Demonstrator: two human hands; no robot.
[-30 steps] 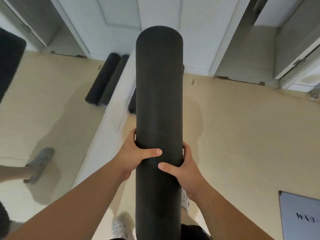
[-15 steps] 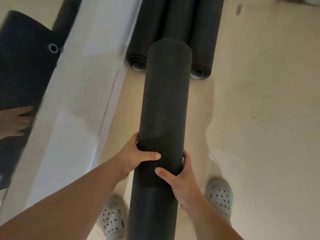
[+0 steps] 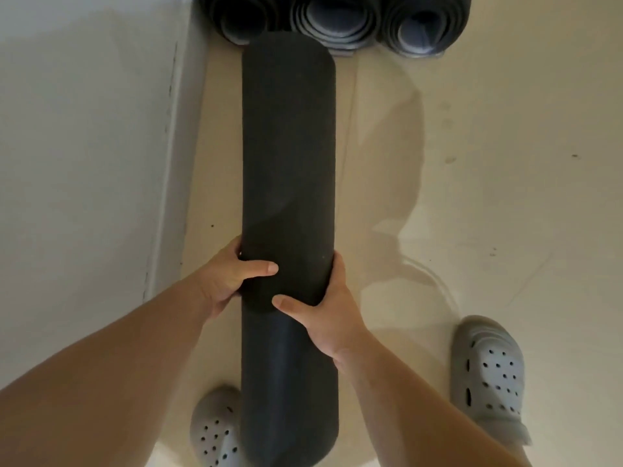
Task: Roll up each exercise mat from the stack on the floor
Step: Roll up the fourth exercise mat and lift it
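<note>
A rolled black exercise mat [image 3: 288,146] runs lengthwise away from me through the middle of the view, held above the floor. My left hand [image 3: 229,274] grips its left side with the thumb across the top. My right hand [image 3: 323,308] grips its right side a little nearer to me, thumb also on top. Three other rolled dark mats [image 3: 337,18] lie side by side on the floor beyond the far end of the held roll, their spiral ends facing me.
A white wall or panel [image 3: 84,146] runs along the left, close to the held mat. The beige floor [image 3: 488,180] spreads out to the right. My two grey perforated clogs [image 3: 488,375] stand on the floor either side of the roll's near end.
The view has tilted further down and closer to the rolled mats on the floor, whose ends now show. Both hands keep the same grip on the roll.
</note>
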